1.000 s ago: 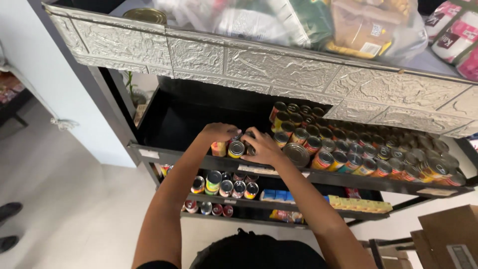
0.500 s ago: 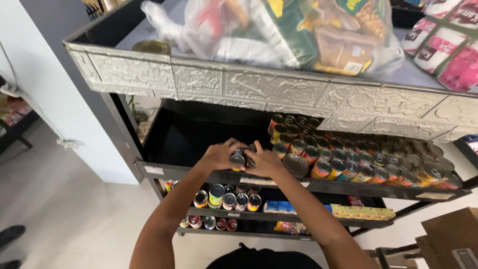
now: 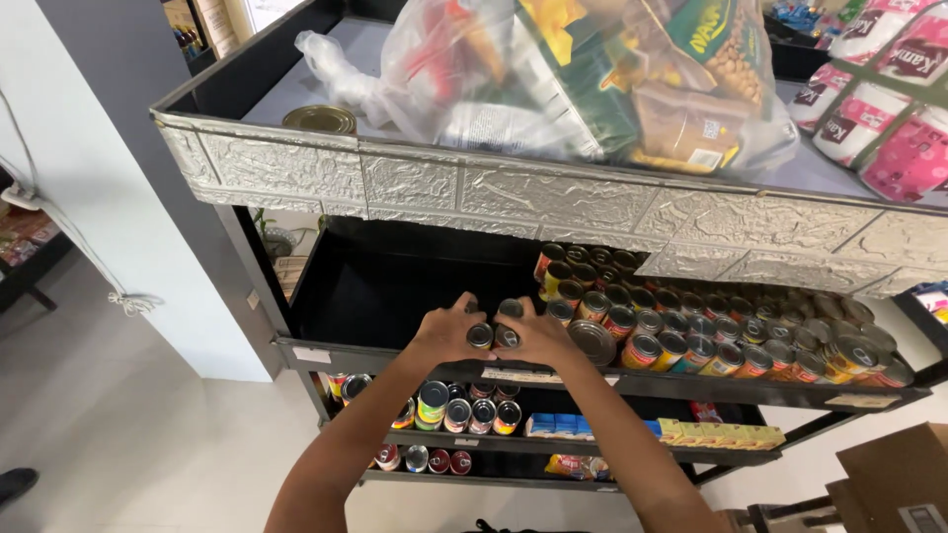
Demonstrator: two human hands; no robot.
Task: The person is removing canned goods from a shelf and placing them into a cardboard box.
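Note:
My left hand (image 3: 446, 332) and my right hand (image 3: 545, 338) are side by side over the front rail of a black shelf (image 3: 395, 296). Together they grip a few small tins (image 3: 494, 331) with silver lids, clustered between the fingers. Just to the right of my right hand lies a larger flat tin (image 3: 592, 341), and beyond it rows of small tins (image 3: 711, 331) with coloured labels fill the right half of the shelf. The left half of the shelf is bare black.
The top shelf, faced in silver embossed panel (image 3: 553, 202), carries a clear bag of groceries (image 3: 592, 79), a flat gold tin (image 3: 319, 119) and pink packs (image 3: 889, 99). Lower shelves hold more tins (image 3: 454, 410) and flat boxes (image 3: 691, 431). A cardboard box (image 3: 894, 474) sits bottom right.
The view has tilted up, showing more of the top shelf. Both hands have stayed at the shelf front, drawn closer together around the tins.

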